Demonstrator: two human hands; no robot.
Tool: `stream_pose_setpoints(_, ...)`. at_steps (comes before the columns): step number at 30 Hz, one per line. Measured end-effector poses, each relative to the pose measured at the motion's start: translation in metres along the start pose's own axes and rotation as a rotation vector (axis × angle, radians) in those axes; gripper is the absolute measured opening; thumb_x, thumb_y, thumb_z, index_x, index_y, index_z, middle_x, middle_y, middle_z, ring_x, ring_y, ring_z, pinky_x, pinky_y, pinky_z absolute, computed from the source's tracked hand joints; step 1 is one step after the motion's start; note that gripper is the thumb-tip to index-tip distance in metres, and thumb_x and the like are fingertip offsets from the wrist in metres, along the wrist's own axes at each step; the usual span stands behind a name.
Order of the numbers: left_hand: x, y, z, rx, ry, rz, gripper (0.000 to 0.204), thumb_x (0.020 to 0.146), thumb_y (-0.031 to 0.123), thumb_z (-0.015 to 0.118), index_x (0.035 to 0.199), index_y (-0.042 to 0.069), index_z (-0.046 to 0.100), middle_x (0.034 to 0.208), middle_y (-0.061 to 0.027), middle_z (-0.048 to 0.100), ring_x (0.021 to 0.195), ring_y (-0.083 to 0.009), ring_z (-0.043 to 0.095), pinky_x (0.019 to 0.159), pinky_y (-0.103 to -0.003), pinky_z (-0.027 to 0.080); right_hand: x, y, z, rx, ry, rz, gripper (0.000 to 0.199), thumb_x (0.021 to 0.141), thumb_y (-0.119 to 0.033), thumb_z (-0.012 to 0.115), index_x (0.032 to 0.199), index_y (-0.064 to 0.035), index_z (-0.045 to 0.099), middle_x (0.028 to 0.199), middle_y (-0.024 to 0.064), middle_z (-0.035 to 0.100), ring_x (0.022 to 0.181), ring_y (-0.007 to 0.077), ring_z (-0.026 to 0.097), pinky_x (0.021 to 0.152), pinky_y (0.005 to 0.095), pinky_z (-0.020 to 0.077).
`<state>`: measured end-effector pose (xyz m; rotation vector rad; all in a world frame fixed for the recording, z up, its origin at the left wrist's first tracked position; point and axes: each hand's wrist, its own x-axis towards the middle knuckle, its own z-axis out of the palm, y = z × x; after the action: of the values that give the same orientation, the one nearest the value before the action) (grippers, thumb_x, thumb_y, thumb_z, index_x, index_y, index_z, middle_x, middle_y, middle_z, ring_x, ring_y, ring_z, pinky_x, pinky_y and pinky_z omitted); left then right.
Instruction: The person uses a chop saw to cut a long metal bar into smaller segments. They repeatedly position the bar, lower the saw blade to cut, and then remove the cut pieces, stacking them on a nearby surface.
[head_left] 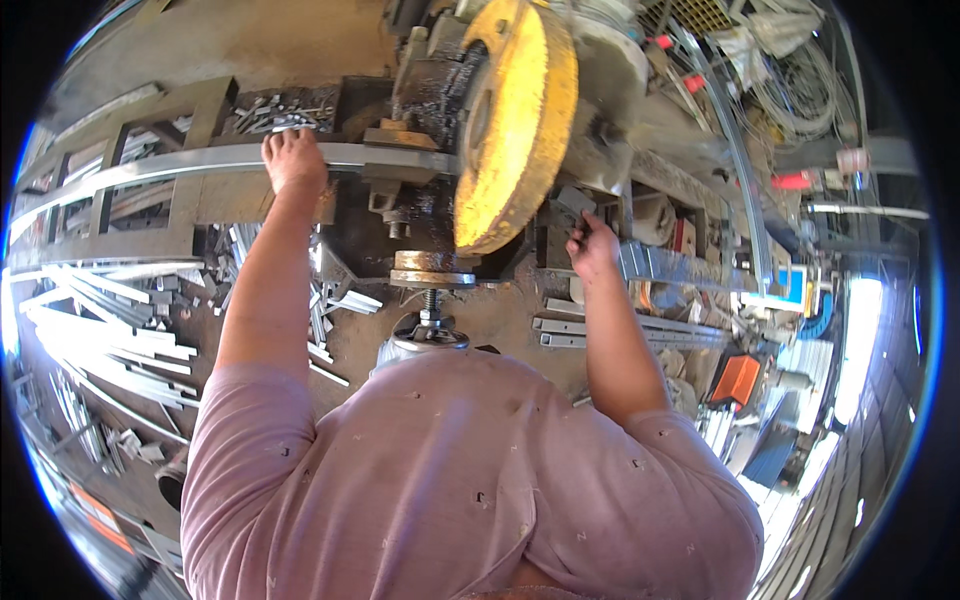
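Note:
A long silvery metal bar (220, 158) runs in from the left into the clamp of a cut-off saw. My left hand (294, 160) lies over this bar with its fingers wrapped round the far edge, left of the clamp (400, 155). The saw's large round yellow guard (520, 130) stands upright between my hands and hides the bar's right end. Right of the guard, my right hand (595, 248) has its fingers curled together beside a small grey metal piece (573, 200). Whether that piece is in its grip I cannot make out.
A round metal knob (430, 270) on a threaded post stands close to my body. Cut metal strips (110, 330) litter the floor at left, and small offcuts (280, 110) lie behind the bar. Metal lengths (640, 330), an orange object (735, 380) and coiled cable (800, 95) are at right.

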<state>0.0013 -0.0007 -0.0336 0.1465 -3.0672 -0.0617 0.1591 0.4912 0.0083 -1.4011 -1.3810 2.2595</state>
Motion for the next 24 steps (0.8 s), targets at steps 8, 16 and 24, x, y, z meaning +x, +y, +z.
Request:
stream_pose_setpoints(8,-0.001,0.012,-0.022,0.078,-0.116,0.018,0.031,0.094,0.016,0.052,0.124,0.011,0.061,0.131,-0.0137,0.059,0.134,-0.0336,0.047,0.118,-0.049,0.027,-0.005,0.049,-0.096,0.118,0.075,0.088,0.01,0.097,-0.02,0.066,0.091,-0.0137,0.061,0.074,0.0013,0.059,0.057,0.0161,0.055,0.046,0.031,0.0384)
stream_pose_setpoints(16,-0.001,0.01,-0.014,0.105,-0.107,-0.017,0.035,0.097,0.017,0.05,0.13,0.012,0.058,0.138,-0.0128,0.057,0.137,-0.0328,0.044,0.12,-0.047,0.025,-0.066,0.076,-0.163,-0.294,0.026,-0.098,0.019,0.094,-0.021,0.069,0.104,-0.0058,0.065,0.076,0.0055,0.066,0.053,0.0137,0.057,0.04,0.0277,0.0385)
stream_pose_setpoints(24,0.001,0.012,-0.013,0.129,-0.131,-0.006,0.034,0.098,0.019,0.049,0.13,0.012,0.058,0.138,-0.0128,0.056,0.137,-0.0331,0.044,0.12,-0.047,0.024,-0.13,0.197,-0.326,-0.575,0.101,0.32,0.021,0.095,-0.025,0.065,0.108,-0.0082,0.065,0.079,0.0053,0.068,0.057,0.0134,0.059,0.044,0.0271,0.0384)
